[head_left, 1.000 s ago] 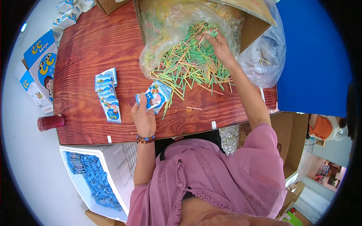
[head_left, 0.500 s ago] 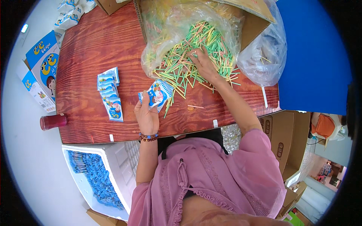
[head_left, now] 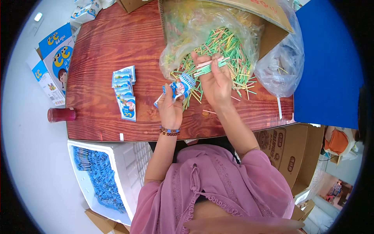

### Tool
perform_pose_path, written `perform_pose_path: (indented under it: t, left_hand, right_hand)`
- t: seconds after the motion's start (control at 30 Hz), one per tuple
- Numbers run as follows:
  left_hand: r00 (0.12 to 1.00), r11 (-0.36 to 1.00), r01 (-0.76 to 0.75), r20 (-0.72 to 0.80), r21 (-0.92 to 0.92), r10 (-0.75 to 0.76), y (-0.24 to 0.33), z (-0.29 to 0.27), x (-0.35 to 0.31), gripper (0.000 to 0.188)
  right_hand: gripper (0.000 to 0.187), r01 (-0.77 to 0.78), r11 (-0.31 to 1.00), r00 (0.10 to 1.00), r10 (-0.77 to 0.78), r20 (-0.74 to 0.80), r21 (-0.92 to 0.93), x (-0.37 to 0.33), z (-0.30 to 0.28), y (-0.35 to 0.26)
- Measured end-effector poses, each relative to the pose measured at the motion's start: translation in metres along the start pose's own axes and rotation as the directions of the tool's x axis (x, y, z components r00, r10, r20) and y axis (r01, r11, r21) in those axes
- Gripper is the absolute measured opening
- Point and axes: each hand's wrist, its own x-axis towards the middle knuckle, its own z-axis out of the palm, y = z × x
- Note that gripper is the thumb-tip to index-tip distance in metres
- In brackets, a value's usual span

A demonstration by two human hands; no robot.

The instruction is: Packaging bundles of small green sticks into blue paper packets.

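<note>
"Sticks: where are they?"

"A small bundle of pink and green sticks (head_left: pixel 206 68) is gripped near the fingertips of the right hand (head_left: pixel 218 86), which is turned palm up. The loose pile (head_left: pixel 235 58) lies just beyond that hand, spilling from a clear plastic liner (head_left: pixel 170 52) in a cardboard box (head_left: pixel 273 36)."

"And the left hand (head_left: pixel 170 112)?"

"Pinching a blue-and-white packet (head_left: pixel 181 88) between thumb and fingers, just left of the right hand and near the bundle, but apart from it. I can't tell whether the packet's mouth is open."

"What else is around?"

"Left of the left hand, on the table (head_left: pixel 97 50), similar packets (head_left: pixel 124 95) overlap in a row. Well beyond them, further left, a red jar (head_left: pixel 62 115) lies on its side. Below and left of the same hand, a white foam box (head_left: pixel 126 165) holds many blue packets (head_left: pixel 99 177)."
</note>
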Motion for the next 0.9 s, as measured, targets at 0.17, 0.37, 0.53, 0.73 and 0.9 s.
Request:
perform_pose_path:
  t: [0.17, 0.37, 0.53, 0.73, 0.9]
  left_hand:
    - [1.0, 1.0, -0.014, 0.021, 0.009, 0.014, 0.006, -0.001, -0.006, 0.026]
    - [0.999, 0.999, -0.031, 0.028, -0.014, 0.031, 0.007, 0.001, -0.007, 0.028]
    - [0.998, 0.998, -0.06, 0.008, -0.028, 0.061, 0.005, 0.004, -0.008, 0.029]
    - [0.995, 0.994, -0.077, 0.051, -0.071, 0.081, 0.007, 0.0, -0.005, 0.033]
    - [0.996, 0.982, 0.007, 0.088, -0.187, 0.01, 0.009, -0.007, -0.004, 0.041]
  right_hand:
    - [0.01, 0.008, 0.993, 1.0, -0.004, 0.029, -0.12, -0.009, 0.019, 0.016]
    - [0.009, -0.003, 0.98, 0.998, -0.009, -0.06, -0.199, -0.024, 0.034, 0.026]
    - [0.009, -0.014, 0.923, 0.994, -0.027, -0.102, -0.384, -0.032, 0.034, 0.035]
    - [0.022, -0.086, 0.875, 0.996, 0.072, -0.047, -0.477, -0.036, 0.036, 0.042]
    - [0.051, -0.036, 0.535, 0.97, 0.223, 0.099, -0.844, -0.031, 0.04, 0.04]
